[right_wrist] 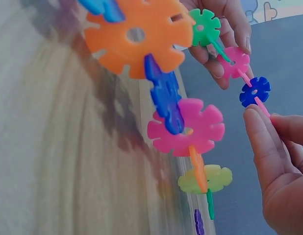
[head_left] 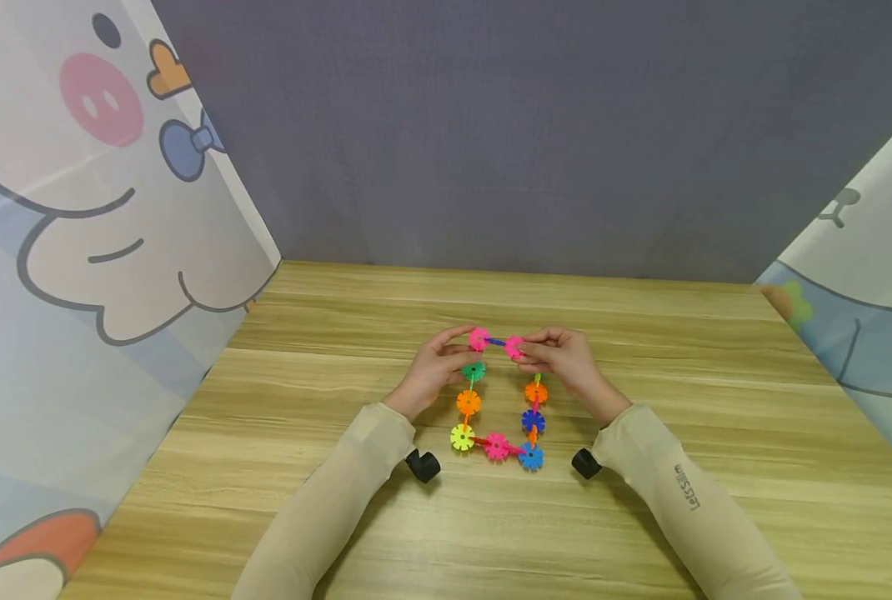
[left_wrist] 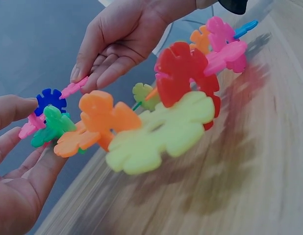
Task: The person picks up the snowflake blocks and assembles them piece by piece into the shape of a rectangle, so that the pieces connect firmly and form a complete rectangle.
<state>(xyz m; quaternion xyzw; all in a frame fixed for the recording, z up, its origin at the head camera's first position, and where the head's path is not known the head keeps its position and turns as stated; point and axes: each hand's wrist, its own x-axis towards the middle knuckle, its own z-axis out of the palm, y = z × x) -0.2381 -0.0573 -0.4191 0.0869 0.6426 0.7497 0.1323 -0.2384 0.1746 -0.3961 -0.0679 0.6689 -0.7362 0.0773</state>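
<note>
A chain of colourful notched plastic discs [head_left: 468,402] links into a roughly rectangular loop above and on the wooden table. My left hand [head_left: 433,372] holds its far left corner, thumb and fingers about a pink disc [head_left: 479,338] and a green disc [head_left: 473,371]. Opposite, my right hand [head_left: 569,364] pinches another pink disc [head_left: 515,347] between thumb and fingertips. A blue disc [right_wrist: 255,92] joins the two pink ones. Down the right side run orange, dark blue and light blue discs [head_left: 531,456]. Whether the far right corner is linked cannot be told.
The wood-grain table [head_left: 686,500] spreads around both arms. A grey partition [head_left: 491,142] stands behind it, with cartoon-printed panels [head_left: 116,233] at the sides. A black wrist camera [head_left: 423,466] is near the loop's left side, another [head_left: 586,463] near its right.
</note>
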